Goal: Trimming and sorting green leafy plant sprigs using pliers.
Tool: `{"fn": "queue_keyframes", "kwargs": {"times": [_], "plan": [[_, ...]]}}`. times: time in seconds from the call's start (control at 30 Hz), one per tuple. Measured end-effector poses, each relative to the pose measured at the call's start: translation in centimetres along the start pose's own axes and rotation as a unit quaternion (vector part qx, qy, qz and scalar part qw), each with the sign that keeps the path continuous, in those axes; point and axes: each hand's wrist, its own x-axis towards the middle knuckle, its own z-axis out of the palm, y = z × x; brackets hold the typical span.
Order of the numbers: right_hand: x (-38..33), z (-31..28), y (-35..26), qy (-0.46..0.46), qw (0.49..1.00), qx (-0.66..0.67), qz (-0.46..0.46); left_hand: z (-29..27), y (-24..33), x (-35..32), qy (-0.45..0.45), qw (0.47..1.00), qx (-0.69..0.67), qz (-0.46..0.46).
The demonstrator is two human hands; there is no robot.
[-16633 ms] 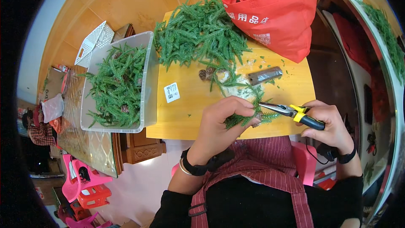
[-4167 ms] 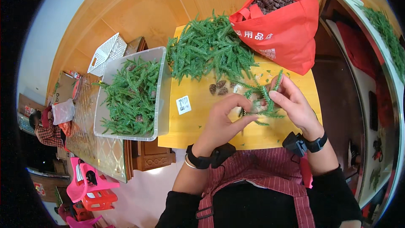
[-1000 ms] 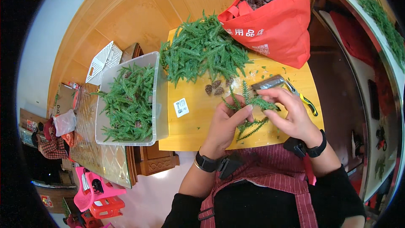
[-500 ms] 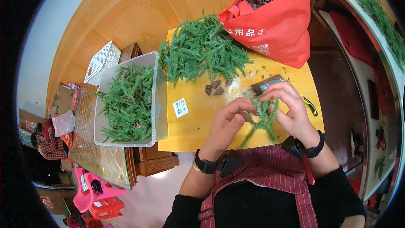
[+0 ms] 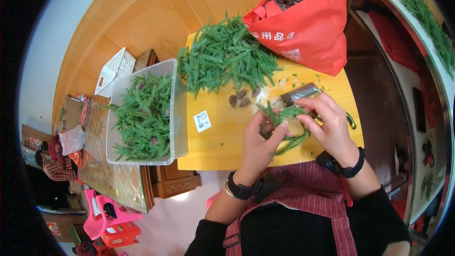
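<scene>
Over the near right part of the yellow table point(image 5: 213, 147), both my hands hold an artificial pine sprig point(image 5: 290, 112) with several green branches. My left hand point(image 5: 260, 142) pinches it on the left, thumb across its middle. On the opposite side my right hand point(image 5: 329, 123) has thumb and fingers closed on the branches. A dark, flat, shiny piece point(image 5: 299, 94) lies just beyond my hands. Several brown pine cones point(image 5: 244, 102) rest left of it. Farther back is a heap of green pine sprigs point(image 5: 222, 57).
A clear plastic bin point(image 5: 179, 128) of pine sprigs with cones stands at the left. The red bag point(image 5: 313, 33) at the back right holds more cones. A white label point(image 5: 202, 121) and a yellow-black tool handle point(image 5: 351, 121) lie on the table. Behind the bin is a white basket point(image 5: 113, 71).
The sprig has turned in my hands, its branches now spreading sideways rather than hanging down. My left hand has shifted slightly right and rolled over, thumb now across the sprig.
</scene>
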Motion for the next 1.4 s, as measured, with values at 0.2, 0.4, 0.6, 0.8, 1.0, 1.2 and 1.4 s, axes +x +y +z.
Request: {"fn": "queue_keyframes", "kwargs": {"times": [0.2, 0.4, 0.6, 0.8, 1.0, 1.2, 1.4], "plan": [[-0.3, 0.6, -0.1, 0.027, 0.999, 0.000, 0.022, -0.1, -1.1, 0.4, 0.032, 0.999, -0.014, -0.016], [-0.5, 1.3, -0.3, 0.056, 0.997, -0.022, 0.049, 0.3, -1.1, 0.6, 0.067, 0.996, -0.061, -0.015], [-0.7, 1.6, -0.3, 0.050, 0.996, -0.051, 0.061, 0.1, -1.6, 0.6, 0.063, 0.996, -0.061, 0.019], [-1.4, 1.3, 1.2, 0.054, 0.990, -0.010, 0.126, -0.6, -0.4, 0.7, 0.134, 0.987, -0.060, 0.071], [-0.5, 1.0, 0.1, 0.076, 0.964, 0.164, 0.196, -0.8, 1.0, 0.3, 0.070, 0.993, -0.076, 0.065], [1.5, -1.4, -0.4, -0.038, 0.993, -0.066, -0.094, -2.2, 1.8, -0.2, 0.008, 0.998, -0.063, -0.027], [3.5, -1.8, 0.4, -0.094, 0.981, 0.003, -0.169, -1.9, 2.0, -0.6, -0.028, 0.993, -0.099, -0.059]]}}
